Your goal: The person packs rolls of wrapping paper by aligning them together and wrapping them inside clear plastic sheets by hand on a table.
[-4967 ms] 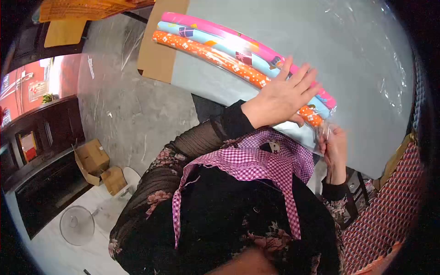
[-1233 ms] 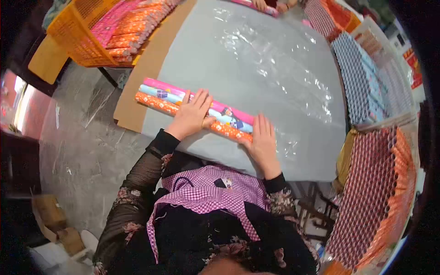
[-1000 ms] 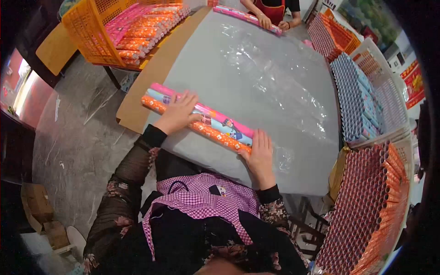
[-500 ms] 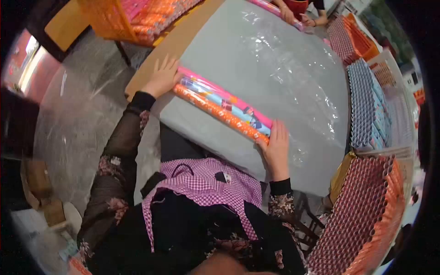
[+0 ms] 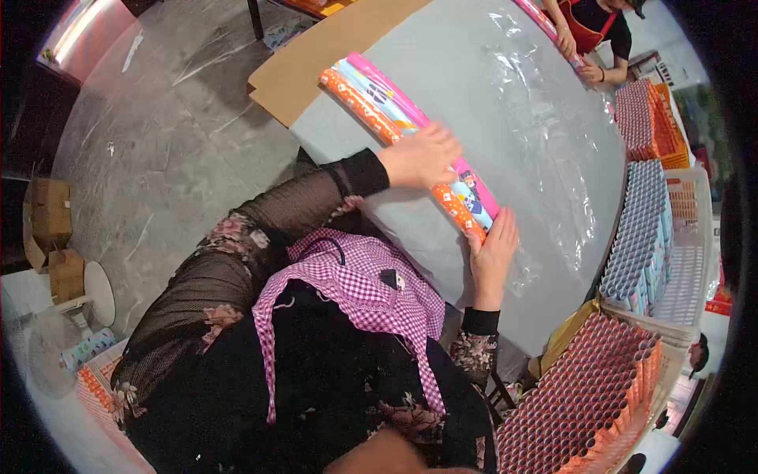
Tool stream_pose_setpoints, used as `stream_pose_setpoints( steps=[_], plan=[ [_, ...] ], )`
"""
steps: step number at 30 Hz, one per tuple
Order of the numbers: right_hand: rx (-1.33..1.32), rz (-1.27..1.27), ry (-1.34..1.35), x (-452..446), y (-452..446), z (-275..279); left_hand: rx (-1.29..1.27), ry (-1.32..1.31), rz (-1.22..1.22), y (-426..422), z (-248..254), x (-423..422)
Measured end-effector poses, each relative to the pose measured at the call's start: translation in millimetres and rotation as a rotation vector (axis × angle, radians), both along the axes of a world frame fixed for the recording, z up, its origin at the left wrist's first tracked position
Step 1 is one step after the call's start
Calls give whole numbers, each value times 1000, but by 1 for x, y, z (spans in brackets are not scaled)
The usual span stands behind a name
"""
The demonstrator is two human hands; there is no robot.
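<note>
Three patterned rolls lie side by side on the grey table (image 5: 545, 261): a pink roll (image 5: 399, 96), a light blue roll (image 5: 379, 93) and an orange roll (image 5: 355, 101), under shiny clear film. Across their middle lies my left hand (image 5: 424, 156), its fingers spread and slightly blurred. My right hand (image 5: 493, 251) is at the near right end of the rolls, with the thumb by the orange one and the fingers past the pink one, clasping that end.
A co-worker (image 5: 592, 31) handles a pink roll (image 5: 541, 17) at the far table edge. Crates of rolls (image 5: 584, 387) and blue rolls (image 5: 636, 229) line the right side. Clear film (image 5: 545, 134) lies on the table; cardboard (image 5: 332, 47) covers its left edge.
My left hand has moved from the far left end of the rolls to their middle. My right hand stays at the right end. The view has turned, so the rolls slant more steeply.
</note>
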State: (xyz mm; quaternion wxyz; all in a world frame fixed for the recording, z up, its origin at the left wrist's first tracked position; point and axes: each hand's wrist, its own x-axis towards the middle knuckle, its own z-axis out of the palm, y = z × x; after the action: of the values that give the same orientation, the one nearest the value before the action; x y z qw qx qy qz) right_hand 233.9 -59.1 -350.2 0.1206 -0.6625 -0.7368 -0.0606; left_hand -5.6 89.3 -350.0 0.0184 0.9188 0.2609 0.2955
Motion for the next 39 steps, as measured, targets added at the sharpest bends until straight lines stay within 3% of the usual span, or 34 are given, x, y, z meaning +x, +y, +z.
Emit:
stream_pose_setpoints(
  steps=[7, 9, 10, 12, 13, 15, 17, 19, 21, 24, 28, 30, 32, 34, 36, 37, 39],
  plan=[
    [9, 0, 11, 4, 1, -6, 61, 32, -144, -44, 6, 76],
    [-61, 39, 113, 5, 4, 1, -103, -99, -394, -51, 0, 98],
    [-128, 77, 217, 7, 5, 4, -107, -100, -401, -49, -7, 101],
    [-103, 42, 149, -2, 4, 17, -604, -526, -587, -34, -15, 100],
    [-77, 11, 84, -6, 2, 19, -674, -213, -486, -24, 32, 63],
    [-25, 3, 66, 1, 1, 10, 116, -219, -271, 15, 7, 23],
    [46, 34, 68, 0, -1, 12, 90, -112, 18, 50, 8, -30],
    [40, 12, 75, 1, -1, 11, 221, 369, 200, 69, 22, -88],
    [57, 32, 44, 6, 0, 5, -143, 298, 426, 66, 20, -115],
    [18, 15, 10, 6, 0, 7, 38, 248, 378, 71, -3, -128],
    [15, 29, 60, -28, 21, 24, 36, 300, 377, 76, -6, -127],
    [13, 154, 297, -67, 49, 32, 2, 312, 365, 73, 0, -125],
    [222, 263, 288, -113, 76, 17, 65, 323, 367, 77, -4, -124],
    [280, 275, 310, -157, 103, 10, -16, 338, 355, 74, 5, -120],
    [328, 303, 326, -182, 125, 8, 90, 479, 364, 80, 0, -124],
    [329, 285, 329, -185, 128, 10, -56, 321, 391, 78, 1, -119],
    [205, 279, 212, -187, 130, 13, -52, 332, 380, 78, 0, -120]
  ],
)
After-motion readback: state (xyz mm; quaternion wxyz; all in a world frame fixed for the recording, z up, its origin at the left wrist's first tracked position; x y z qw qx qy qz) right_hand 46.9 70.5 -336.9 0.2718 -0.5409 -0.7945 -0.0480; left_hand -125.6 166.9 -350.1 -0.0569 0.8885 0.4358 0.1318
